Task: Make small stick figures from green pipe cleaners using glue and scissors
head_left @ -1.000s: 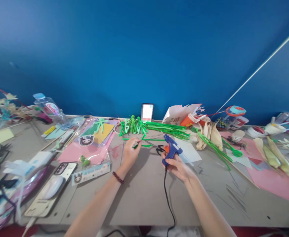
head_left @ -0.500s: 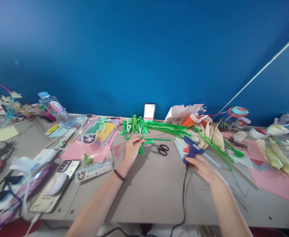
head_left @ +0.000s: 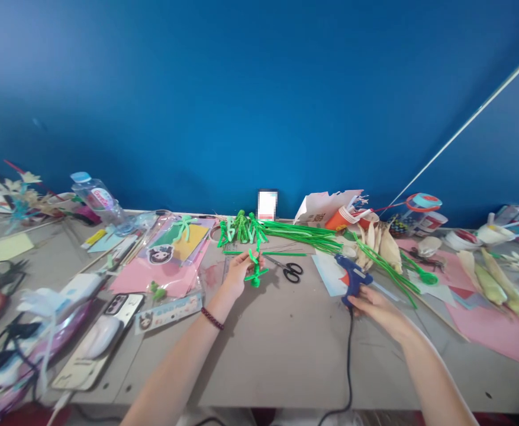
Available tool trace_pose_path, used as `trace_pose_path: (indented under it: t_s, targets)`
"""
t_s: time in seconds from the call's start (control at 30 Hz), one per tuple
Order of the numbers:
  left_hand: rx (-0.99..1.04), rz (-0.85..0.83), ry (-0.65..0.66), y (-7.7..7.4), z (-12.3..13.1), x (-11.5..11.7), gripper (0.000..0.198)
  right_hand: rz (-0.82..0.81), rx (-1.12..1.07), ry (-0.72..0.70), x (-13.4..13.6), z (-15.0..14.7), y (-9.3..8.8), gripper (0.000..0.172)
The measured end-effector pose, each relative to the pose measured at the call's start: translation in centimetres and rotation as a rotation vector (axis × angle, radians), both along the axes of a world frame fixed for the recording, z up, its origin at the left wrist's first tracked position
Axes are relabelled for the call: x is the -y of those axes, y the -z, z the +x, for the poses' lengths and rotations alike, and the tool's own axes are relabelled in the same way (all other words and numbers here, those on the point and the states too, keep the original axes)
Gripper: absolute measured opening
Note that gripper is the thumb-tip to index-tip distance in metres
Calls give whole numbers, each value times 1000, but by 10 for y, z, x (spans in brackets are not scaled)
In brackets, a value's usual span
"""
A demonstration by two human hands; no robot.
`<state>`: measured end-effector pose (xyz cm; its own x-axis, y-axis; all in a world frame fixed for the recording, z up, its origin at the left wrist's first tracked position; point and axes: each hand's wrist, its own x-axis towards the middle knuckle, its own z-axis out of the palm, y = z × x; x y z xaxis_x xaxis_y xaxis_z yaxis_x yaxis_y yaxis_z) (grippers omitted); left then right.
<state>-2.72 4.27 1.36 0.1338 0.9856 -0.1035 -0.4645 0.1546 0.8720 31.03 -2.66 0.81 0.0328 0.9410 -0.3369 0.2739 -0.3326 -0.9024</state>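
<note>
My left hand (head_left: 240, 269) pinches a bright green pipe-cleaner figure (head_left: 256, 273) with several short arms, held above the middle of the table. To the right, my right hand (head_left: 370, 303) grips the handle of a blue hot glue gun (head_left: 352, 278), its nozzle pointing up and left. A black cord (head_left: 348, 361) runs from the gun down over the table's front edge. Black-handled scissors (head_left: 291, 272) lie between my hands. Behind the left hand stand several green pipe-cleaner figures (head_left: 241, 228), and a bundle of green pipe cleaners (head_left: 308, 232) lies beside them.
At left are a phone (head_left: 102, 343) with a white mouse (head_left: 102, 336) on it, a plastic bottle (head_left: 99, 198) and pink paper in a clear bag (head_left: 152, 275). Orange paper cups (head_left: 339, 219), dried husks (head_left: 390, 245) and pink sheets (head_left: 492, 331) lie at right. A blue wall stands behind.
My right hand has moved the glue gun to the right and slightly toward me. My left hand has turned the green figure, which now stands more upright.
</note>
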Motion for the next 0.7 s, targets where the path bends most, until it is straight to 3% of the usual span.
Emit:
trace_pose_path:
  t_s: [0.27, 0.47, 0.6, 0.7]
  targets:
    - [12, -169, 43, 0, 0, 0, 27, -31, 101, 29, -2, 0, 7, 38]
    - [22, -184, 77, -7, 0, 4, 23, -29, 140, 131, -6, 0, 16, 53]
    - [24, -188, 134, -7, -1, 5, 20, -32, 257, 111, -6, 1, 16, 45]
    - [58, -158, 141, -3, -2, 4, 21, -81, 438, 61, -7, 0, 6, 32]
